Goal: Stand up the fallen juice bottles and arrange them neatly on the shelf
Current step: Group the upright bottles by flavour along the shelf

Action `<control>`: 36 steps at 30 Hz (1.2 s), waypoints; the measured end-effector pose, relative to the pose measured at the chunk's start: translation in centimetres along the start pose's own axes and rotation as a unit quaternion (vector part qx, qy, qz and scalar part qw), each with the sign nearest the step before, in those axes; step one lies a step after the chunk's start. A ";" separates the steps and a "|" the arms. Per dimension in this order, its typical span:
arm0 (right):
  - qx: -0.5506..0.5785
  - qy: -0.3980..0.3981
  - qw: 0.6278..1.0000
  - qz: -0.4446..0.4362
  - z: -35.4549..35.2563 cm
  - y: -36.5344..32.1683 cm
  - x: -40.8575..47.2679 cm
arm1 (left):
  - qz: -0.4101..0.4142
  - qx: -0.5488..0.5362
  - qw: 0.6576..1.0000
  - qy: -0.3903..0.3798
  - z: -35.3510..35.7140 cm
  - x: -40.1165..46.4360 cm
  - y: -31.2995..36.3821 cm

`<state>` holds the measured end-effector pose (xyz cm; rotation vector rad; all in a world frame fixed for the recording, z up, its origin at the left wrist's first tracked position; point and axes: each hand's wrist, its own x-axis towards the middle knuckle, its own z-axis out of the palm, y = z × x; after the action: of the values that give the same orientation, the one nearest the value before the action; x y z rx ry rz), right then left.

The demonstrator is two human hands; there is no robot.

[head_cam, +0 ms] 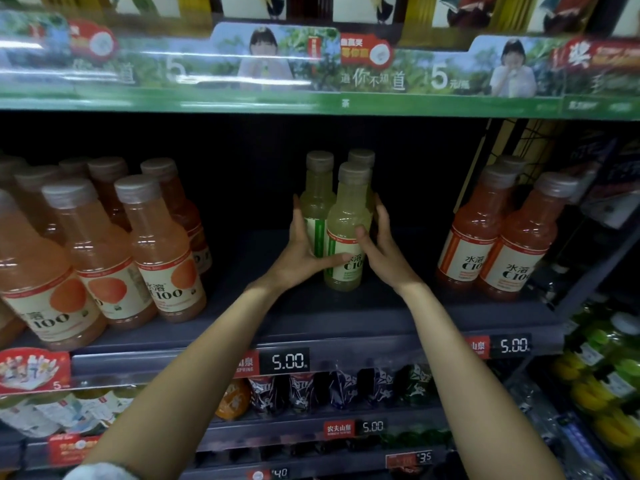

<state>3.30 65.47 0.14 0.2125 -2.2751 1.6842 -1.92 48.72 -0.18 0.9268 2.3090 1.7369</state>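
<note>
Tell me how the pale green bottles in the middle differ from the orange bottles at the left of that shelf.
The pale green bottles hold yellowish-green juice with green-striped labels; the orange bottles hold peach-orange juice with an orange fruit pictured. The green ones are cupped between the left hand and right hand; the orange ones go untouched. There are about three green bottles and more orange ones. Both groups stand upright with grey caps.

The green bottles (346,220) at the middle of the shelf (311,317) were clear, glossy plastic with matt grey caps and smooth paper-like labels. The orange bottles (156,251) toward the left edge had the same shiny plastic and pale labels. The shelf looked dark, matt and smooth. The price tags (289,361) along its front edge looked glossy.
</note>
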 end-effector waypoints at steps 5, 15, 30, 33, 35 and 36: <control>0.018 0.032 0.999 0.020 -0.1 0.1 -0.2 | 0.019 -0.001 0.999 0.033 1.1 0.2 -0.4; -0.064 0.076 0.995 0.018 0.2 -1.4 -2.6 | -0.039 0.087 0.995 0.038 1.2 -1.7 2.9; -0.227 -0.026 0.957 -0.178 11.6 -5.7 -5.9 | 0.139 0.402 0.816 0.391 -13.5 -17.1 0.4; -0.203 -0.043 0.964 -0.163 15.7 -6.8 -4.8 | 0.118 0.404 0.772 0.476 -17.1 -18.4 -0.9; -0.165 -0.043 0.975 -0.142 18.5 -7.3 -4.0 | 0.096 0.372 0.778 0.496 -19.5 -19.0 -1.0; -0.134 -0.039 0.983 -0.122 20.5 -7.6 -3.4 | 0.082 0.354 0.793 0.490 -21.1 -19.5 -1.2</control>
<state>5.67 43.50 0.50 0.4817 -2.3885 1.2558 4.31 20.71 0.74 0.2030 3.8245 1.6048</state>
